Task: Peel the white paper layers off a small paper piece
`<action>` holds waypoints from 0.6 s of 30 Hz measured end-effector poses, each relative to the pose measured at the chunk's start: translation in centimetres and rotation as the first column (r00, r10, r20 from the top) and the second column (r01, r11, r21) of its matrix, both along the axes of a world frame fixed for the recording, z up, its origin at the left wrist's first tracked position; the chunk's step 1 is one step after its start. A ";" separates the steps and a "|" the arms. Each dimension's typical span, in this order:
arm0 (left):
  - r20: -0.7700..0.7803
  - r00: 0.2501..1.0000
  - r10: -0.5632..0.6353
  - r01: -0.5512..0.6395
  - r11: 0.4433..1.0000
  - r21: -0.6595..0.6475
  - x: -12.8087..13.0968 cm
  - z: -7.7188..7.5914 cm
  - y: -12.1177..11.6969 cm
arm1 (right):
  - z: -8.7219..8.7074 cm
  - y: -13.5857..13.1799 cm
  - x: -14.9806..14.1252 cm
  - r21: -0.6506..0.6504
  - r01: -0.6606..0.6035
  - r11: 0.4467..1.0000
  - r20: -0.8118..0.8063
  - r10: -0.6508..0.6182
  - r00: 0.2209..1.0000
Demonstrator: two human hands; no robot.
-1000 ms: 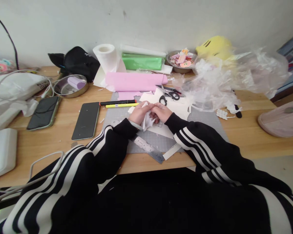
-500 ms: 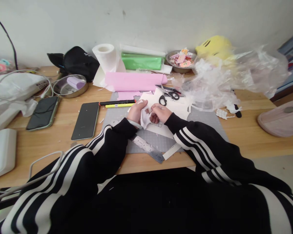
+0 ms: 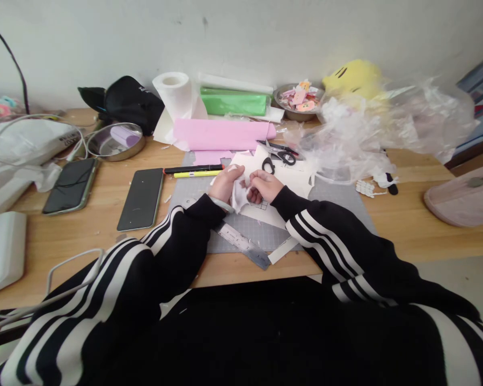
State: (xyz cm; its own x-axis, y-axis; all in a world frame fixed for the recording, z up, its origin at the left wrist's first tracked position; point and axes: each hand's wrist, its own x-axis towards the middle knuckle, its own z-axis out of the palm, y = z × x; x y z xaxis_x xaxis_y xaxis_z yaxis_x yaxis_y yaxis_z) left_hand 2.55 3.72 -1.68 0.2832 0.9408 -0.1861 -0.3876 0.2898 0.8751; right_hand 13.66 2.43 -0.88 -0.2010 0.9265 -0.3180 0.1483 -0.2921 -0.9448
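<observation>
Over the grey cutting mat (image 3: 342, 214), my left hand (image 3: 224, 185) grips a crumpled piece of white paper (image 3: 239, 197). Close on its right, my right hand (image 3: 264, 186) is closed, with thumb and finger pinching at that same piece's edge. Whether a smaller bit lies between the fingertips is too small to tell. Beneath both hands are white sheets (image 3: 279, 214) with drawn lines. Black-handled scissors (image 3: 279, 155) lie just beyond my right hand. A metal ruler (image 3: 245, 246) and a narrow white strip (image 3: 284, 250) rest at the mat's near edge.
Behind the mat lie a pink roll (image 3: 225, 134), a green pack (image 3: 233, 103) and a white paper roll (image 3: 175, 96). Leftward are two phones (image 3: 140, 199), markers (image 3: 197, 173) and a metal bowl (image 3: 116, 142). Crumpled plastic bags (image 3: 354, 134) and a pink case (image 3: 465, 193) occupy the right.
Almost nothing differs. Both hands keep their place and their hold on the white paper.
</observation>
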 end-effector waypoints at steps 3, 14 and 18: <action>-0.029 0.999 -0.041 0.043 0.995 0.087 0.2 -0.2 -0.3 | -0.2 0.1 0.0 0.017 0.016 1.000 0.009 -0.017 1.000; 0.026 0.999 0.031 -0.032 0.998 0.052 0.1 -0.6 0.1 | -0.5 0.1 0.1 0.018 -0.063 0.998 -0.021 0.063 0.998; -0.032 0.999 0.023 -0.020 0.997 0.077 0.2 -0.4 -0.2 | -0.5 0.1 0.1 0.023 -0.026 0.999 -0.005 0.026 1.000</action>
State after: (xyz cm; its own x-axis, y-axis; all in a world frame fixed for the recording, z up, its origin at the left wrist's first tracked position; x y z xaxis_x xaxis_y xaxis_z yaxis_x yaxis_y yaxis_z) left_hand 2.74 3.52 -2.05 0.2578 0.9584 -0.1224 -0.3634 0.2135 0.9068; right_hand 13.77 2.57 -1.40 -0.2272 0.9279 -0.2957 0.1503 -0.2666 -0.9520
